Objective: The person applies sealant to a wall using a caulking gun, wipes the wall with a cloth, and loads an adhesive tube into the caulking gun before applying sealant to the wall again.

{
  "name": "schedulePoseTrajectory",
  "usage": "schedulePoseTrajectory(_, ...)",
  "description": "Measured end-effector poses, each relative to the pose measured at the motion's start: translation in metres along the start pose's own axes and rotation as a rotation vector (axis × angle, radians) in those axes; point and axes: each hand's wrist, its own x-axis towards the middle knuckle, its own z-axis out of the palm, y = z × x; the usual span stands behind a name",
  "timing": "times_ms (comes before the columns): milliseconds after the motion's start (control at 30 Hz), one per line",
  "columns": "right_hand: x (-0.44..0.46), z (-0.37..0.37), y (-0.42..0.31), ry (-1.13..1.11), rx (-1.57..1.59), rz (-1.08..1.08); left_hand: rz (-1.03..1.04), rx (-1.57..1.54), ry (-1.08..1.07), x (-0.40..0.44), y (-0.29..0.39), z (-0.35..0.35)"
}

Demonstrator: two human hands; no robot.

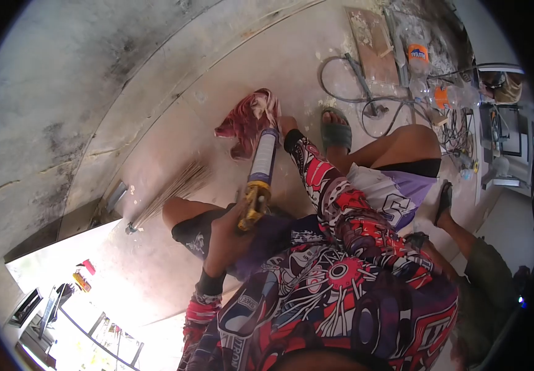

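Note:
My left hand [225, 240] is closed around the handle end of a yellow caulking gun [256, 201]. A pale tube [264, 154] with a dark blue end sits in the gun, pointing away from my body. At the tube's far end, my right hand [288, 125] is closed on a crumpled red and white rag [254, 117]. The rag hangs over the floor beside the tube tip. The tip and most of my right fingers are hidden by the tube and the cloth.
A stick broom [171, 191] lies near my left knee. Cable [366, 99], a board [372, 43] and plastic bottles [418, 59] lie at the upper right. A stained wall [94, 80] curves along the left. Another person's leg [458, 235] is close on the right.

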Motion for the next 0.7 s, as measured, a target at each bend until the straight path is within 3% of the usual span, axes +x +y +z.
schedulePoseTrajectory(33,0.0,-0.004,-0.003,0.038,0.011,0.041,-0.08,-0.029,0.013,-0.004,0.004,-0.003)
schedulePoseTrajectory(133,-0.007,-0.025,0.014,0.002,0.143,-0.117,-0.123,-0.235,0.151,-0.014,-0.009,-0.002)
schedulePoseTrajectory(200,-0.012,-0.032,0.017,0.033,0.564,-0.059,-0.323,-0.375,0.149,-0.017,-0.019,-0.008)
schedulePoseTrajectory(233,-0.013,-0.035,0.016,-0.044,0.913,0.033,-0.424,-0.443,0.146,-0.019,-0.023,-0.012)
schedulePoseTrajectory(267,-0.012,-0.032,0.017,-0.089,1.257,0.153,-0.392,-0.528,0.164,-0.016,-0.025,-0.014)
schedulePoseTrajectory(333,-0.008,-0.024,0.016,-0.401,2.196,0.548,-0.328,-0.698,0.195,-0.011,-0.026,-0.018)
schedulePoseTrajectory(433,-0.024,-0.062,0.005,-0.407,2.154,0.732,-0.294,-0.842,0.227,-0.01,-0.016,-0.024)
schedulePoseTrajectory(533,-0.02,-0.044,0.012,-0.257,2.216,0.622,-0.282,-0.945,0.208,-0.013,-0.027,-0.029)
schedulePoseTrajectory(700,-0.02,-0.052,0.018,-0.266,2.233,0.76,-0.232,-1.062,0.294,-0.016,-0.019,-0.028)
